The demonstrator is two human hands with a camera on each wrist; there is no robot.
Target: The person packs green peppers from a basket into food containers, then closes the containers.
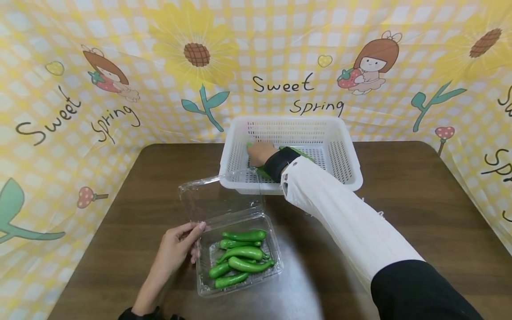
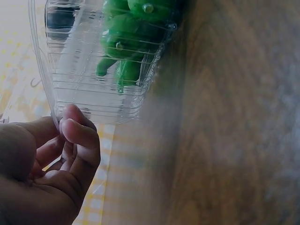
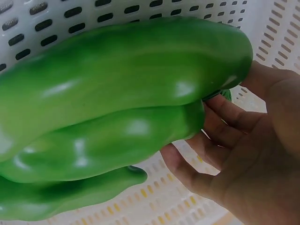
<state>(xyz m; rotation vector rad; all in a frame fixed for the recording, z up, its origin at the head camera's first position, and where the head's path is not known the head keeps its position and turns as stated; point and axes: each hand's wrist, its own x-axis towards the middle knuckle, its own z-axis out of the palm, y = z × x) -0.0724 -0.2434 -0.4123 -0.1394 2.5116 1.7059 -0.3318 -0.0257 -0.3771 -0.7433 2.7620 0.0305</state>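
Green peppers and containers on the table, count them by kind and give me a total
Slim green peppers in the clear plastic clamshell box: 6
Large green peppers in the right hand: 2 or 3, partly hidden
Clear plastic clamshell box, steadied by the left hand: 1
White slotted basket: 1
Total: 10 or 11

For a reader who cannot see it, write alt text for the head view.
A person's right hand reaches into a white slotted basket among green peppers, while the left hand touches a clear clamshell box of green chili peppers on a brown table.
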